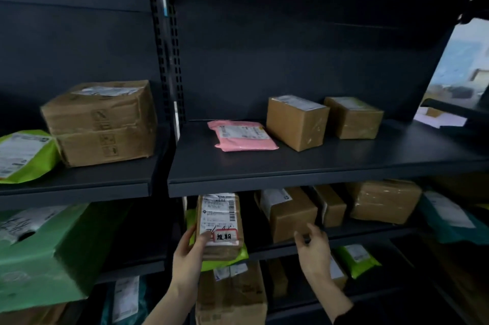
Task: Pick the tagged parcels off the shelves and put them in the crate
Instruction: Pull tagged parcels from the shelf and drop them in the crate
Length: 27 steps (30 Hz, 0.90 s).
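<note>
- Parcel [221,226], a small brown box, sits at the near left end of the middle shelf [357,235]. It is tipped up so its label faces the camera, probably so the red-edged tag [225,236] can be read.
- Left grip [189,253] grasps the parcel by its lower left side, with the thumb on the label beside the tag and the fingers behind. It looks like a carrying hold.
- A green mailer [239,254] shows under and behind the parcel. I cannot tell whether the parcel rests on it or is lifted clear.
- Right grip [313,245] is released, fingers loosely spread and holding nothing. It hovers at the shelf's near edge, just in front of a brown box [289,214]. Whether it touches that box cannot be told; it seems placed to steady the parcel or to reach further.
- The crate is not in view, so the parcel has yet to be carried off.
- Right of the brown box on the same shelf are a narrow box [330,209], a taped box [383,201] and a teal mailer [449,216]. No tags can be made out on them.
- The upper shelf [291,187] carries a pink mailer [242,135] and two boxes to its right.
- That shelf's lip hangs just above the parcel's top, so the parcel has to come out toward the near side rather than straight up.
</note>
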{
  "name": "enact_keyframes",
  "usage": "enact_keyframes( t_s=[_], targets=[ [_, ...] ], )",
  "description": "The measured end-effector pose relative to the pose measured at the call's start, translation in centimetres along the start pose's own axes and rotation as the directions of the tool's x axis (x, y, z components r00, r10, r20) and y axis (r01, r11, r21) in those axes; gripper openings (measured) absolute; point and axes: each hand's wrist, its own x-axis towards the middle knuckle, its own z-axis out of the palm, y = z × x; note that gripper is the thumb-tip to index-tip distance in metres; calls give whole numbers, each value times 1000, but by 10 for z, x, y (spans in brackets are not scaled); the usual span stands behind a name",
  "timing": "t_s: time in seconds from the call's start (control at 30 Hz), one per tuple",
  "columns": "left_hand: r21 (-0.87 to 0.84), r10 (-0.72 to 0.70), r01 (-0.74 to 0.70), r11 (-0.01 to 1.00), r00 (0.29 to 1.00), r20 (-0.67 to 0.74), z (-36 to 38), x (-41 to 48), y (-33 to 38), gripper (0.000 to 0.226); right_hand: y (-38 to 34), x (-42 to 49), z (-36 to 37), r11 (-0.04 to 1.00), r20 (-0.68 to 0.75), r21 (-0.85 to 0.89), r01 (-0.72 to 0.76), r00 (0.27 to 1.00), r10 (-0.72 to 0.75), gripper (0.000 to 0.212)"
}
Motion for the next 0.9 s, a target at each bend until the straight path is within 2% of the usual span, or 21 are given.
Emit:
enact_keyframes(
  t_s=[0.17,0.4,0.6,0.63,0.73,0.9],
  targets=[
    [32,-13,13,999,1000,-16,53,0,-9,43,21,38,-23,1000,2,11,23,1000,-23,49],
    [90,-45,59,994,987,-154,101,0,-30,50,42,87,-22,997,224,64,33,974,-46,55],
    [48,-91,103,994,974,-206,116,-9,-56,52,54,99,-22,991,357,130,45,930,-89,56],
    [32,-104,112,993,974,-204,116,-12,-58,51,56,98,-24,989,364,143,48,926,-97,55],
    [6,-113,118,993,966,-233,113,-24,-59,26,64,90,-30,986,336,148,76,934,-122,50],
    [-17,-181,183,983,953,-245,96,-46,-61,34,69,75,-39,983,313,146,113,937,-154,51]
  ],
)
